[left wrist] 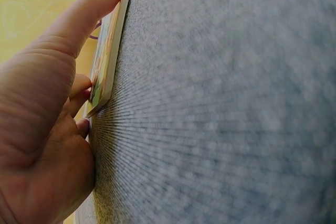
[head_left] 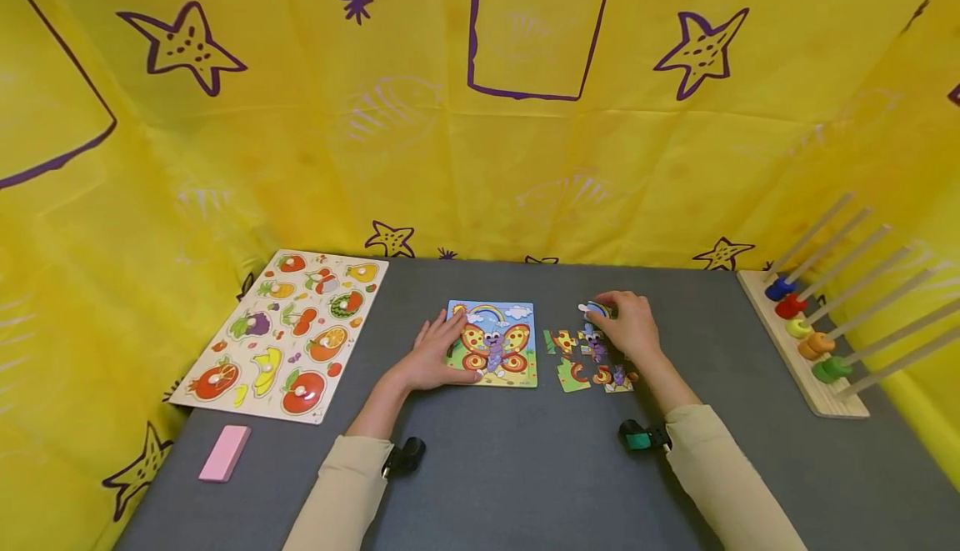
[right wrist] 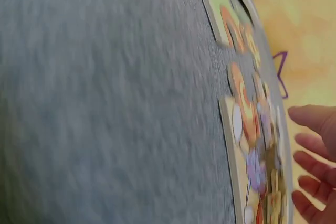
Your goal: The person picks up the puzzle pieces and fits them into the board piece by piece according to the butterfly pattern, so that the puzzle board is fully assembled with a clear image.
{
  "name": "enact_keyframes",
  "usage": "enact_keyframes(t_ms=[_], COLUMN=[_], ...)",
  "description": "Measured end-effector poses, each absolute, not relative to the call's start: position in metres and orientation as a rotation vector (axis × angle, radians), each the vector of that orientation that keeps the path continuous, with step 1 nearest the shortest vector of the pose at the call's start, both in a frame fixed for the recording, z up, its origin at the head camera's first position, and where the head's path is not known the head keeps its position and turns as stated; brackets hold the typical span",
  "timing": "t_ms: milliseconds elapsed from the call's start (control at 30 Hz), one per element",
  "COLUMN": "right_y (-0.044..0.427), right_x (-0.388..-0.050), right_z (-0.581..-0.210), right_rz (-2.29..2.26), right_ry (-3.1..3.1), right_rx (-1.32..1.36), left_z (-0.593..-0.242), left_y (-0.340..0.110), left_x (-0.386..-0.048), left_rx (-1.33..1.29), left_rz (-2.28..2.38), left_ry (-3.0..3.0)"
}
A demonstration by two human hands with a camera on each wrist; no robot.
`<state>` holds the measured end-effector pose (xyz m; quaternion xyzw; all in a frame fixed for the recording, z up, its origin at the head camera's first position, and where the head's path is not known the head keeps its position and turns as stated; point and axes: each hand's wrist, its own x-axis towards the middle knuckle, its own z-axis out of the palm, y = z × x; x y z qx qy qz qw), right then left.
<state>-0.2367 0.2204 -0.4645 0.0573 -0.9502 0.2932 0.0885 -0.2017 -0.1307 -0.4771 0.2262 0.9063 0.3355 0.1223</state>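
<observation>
A square butterfly picture board (head_left: 517, 343) lies flat at the middle of the table. My left hand (head_left: 435, 357) rests on its left side, fingers spread over the upper-left part and thumb along the near edge. The left wrist view shows the thumb of my left hand (left wrist: 39, 114) on the board's edge (left wrist: 113, 61). To the right lie several loose jigsaw pieces (head_left: 573, 374) with butterfly parts. My right hand (head_left: 632, 326) is at a cloud-and-rainbow piece (head_left: 587, 309) at their far side, fingertips touching it. In the right wrist view its fingers (right wrist: 315, 166) look extended and apart.
At left lies a wooden fruit puzzle board (head_left: 277, 334), with a pink block (head_left: 225, 453) near its front corner. On the right a wooden stand (head_left: 802, 351) carries slanting pegs and coloured rings. A yellow patterned cloth (head_left: 517, 176) hangs behind the grey table (head_left: 517, 484).
</observation>
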Motion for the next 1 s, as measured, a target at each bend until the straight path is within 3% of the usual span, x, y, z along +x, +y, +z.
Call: enact_keyframes(t_ms=[633,1000], right_y=[0.23,0.185], right_x=[-0.247,-0.246], right_z=[-0.468,-0.46], right_rz=[0.997,1.432], right_ry=[-2.846,-2.669], right_rx=[0.077,0.033], left_z=[-0.476,-0.475], left_y=[-0.132,-0.131], left_x=[-0.202,-0.2], left_rx=[0.682,0.673], left_rz=[0.969,0.973], left_ry=[2.639,2.641])
